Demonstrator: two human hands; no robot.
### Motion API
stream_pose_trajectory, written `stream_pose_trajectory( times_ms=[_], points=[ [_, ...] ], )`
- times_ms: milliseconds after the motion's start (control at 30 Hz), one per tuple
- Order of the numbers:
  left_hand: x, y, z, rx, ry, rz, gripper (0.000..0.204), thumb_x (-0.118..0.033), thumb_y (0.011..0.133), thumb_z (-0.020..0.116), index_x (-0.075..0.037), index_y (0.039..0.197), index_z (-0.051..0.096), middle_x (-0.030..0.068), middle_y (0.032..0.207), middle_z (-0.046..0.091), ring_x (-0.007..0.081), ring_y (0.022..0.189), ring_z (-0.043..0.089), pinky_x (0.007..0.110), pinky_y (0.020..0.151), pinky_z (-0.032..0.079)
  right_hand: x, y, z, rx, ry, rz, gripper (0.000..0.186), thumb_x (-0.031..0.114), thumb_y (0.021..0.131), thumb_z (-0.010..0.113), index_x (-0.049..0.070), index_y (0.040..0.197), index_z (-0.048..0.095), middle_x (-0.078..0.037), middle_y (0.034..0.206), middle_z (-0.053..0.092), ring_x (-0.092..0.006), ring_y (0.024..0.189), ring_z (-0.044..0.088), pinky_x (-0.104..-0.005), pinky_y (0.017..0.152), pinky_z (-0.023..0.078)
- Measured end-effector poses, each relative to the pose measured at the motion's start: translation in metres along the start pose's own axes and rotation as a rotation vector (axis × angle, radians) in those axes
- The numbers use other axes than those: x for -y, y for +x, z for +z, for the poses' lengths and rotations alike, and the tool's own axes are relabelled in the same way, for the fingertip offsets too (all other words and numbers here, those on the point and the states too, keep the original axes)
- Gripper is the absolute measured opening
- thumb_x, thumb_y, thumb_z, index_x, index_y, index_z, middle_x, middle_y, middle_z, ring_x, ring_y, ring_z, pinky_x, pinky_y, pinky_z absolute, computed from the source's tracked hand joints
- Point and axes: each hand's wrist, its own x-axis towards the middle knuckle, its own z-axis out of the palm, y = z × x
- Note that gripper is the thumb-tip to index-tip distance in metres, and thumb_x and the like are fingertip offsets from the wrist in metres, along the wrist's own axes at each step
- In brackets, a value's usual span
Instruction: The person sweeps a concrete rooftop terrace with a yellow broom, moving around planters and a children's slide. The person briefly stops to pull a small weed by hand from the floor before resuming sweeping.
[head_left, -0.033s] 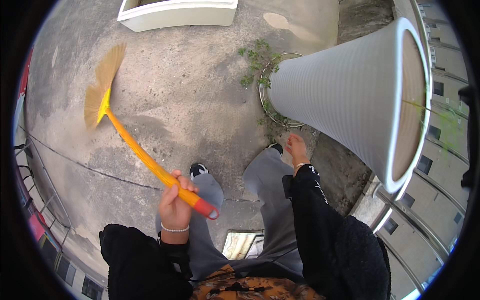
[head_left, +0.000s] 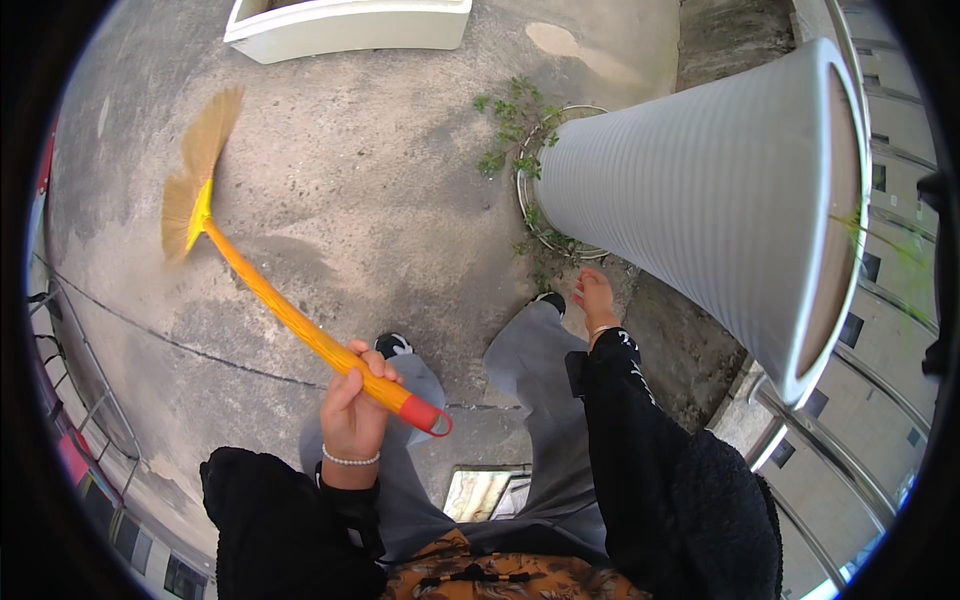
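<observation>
Broom [head_left: 270, 300] handle sits gripped in my left hand [head_left: 352, 415], bristles on the concrete [head_left: 400, 180]. My right hand [head_left: 597, 297] hangs open, empty, near the ribbed planter [head_left: 700, 210].

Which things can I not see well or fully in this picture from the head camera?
- Broom handle: a short part is hidden inside the closed left hand.
- White planter box: cut off by the upper edge.
- Tall grey ribbed pot: its base is screened by weeds; its inside is not visible.
- Right hand: the fingertips are unclear.
</observation>
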Motion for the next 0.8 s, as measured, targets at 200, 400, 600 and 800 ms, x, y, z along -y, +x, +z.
stream_pose_trajectory(
  times_ms=[200, 400, 600, 800],
  points=[
    [0.049, 0.092, -0.02, 0.06, -0.005, -0.22, 0.02, -0.013, 0.086, 0.047, -0.008, 0.105, 0.042, 0.0121, 0.098, 0.051, 0.0275, 0.101, 0.049, 0.04, 0.092, 0.036, -0.035, 0.12, 0.006, -0.086, -0.314, 0.011, 0.039, 0.031, 0.082, 0.052, 0.004, 0.11, 0.054, -0.012, 0.098, 0.058, -0.0256, 0.085, 0.056, -0.0358, 0.067, 0.048],
    [0.047, 0.137, -0.013, 0.103, 0.027, -0.248, 0.018, -0.012, 0.088, 0.045, -0.008, 0.105, 0.042, 0.012, 0.1, 0.05, 0.0283, 0.108, 0.047, 0.04, 0.093, 0.036, -0.042, 0.158, 0.024, -0.261, -0.951, -0.23, 0.057, 0.038, 0.074, 0.059, 0.003, 0.118, 0.049, -0.023, 0.118, 0.048, -0.0372, 0.111, 0.044, -0.0428, 0.094, 0.034],
    [0.044, 0.147, -0.012, 0.136, 0.029, -0.284, 0.02, -0.013, 0.087, 0.047, -0.008, 0.105, 0.042, 0.012, 0.103, 0.05, 0.0287, 0.11, 0.045, 0.039, 0.092, 0.038, -0.026, 0.164, 0.026, -0.076, -1.151, -0.138, 0.052, 0.036, 0.076, 0.054, 0.003, 0.116, 0.051, -0.02, 0.122, 0.047, -0.0336, 0.113, 0.045, -0.0399, 0.092, 0.037],
    [0.044, 0.147, -0.019, 0.161, 0.03, -0.291, 0.02, -0.013, 0.087, 0.047, -0.008, 0.105, 0.041, 0.012, 0.103, 0.05, 0.0289, 0.111, 0.045, 0.037, 0.089, 0.039, -0.029, 0.167, 0.036, -0.037, -1.226, 0.01, 0.047, 0.031, 0.079, 0.05, 0.0, 0.114, 0.051, -0.023, 0.121, 0.047, -0.0352, 0.112, 0.045, -0.0393, 0.091, 0.039]
  ],
)
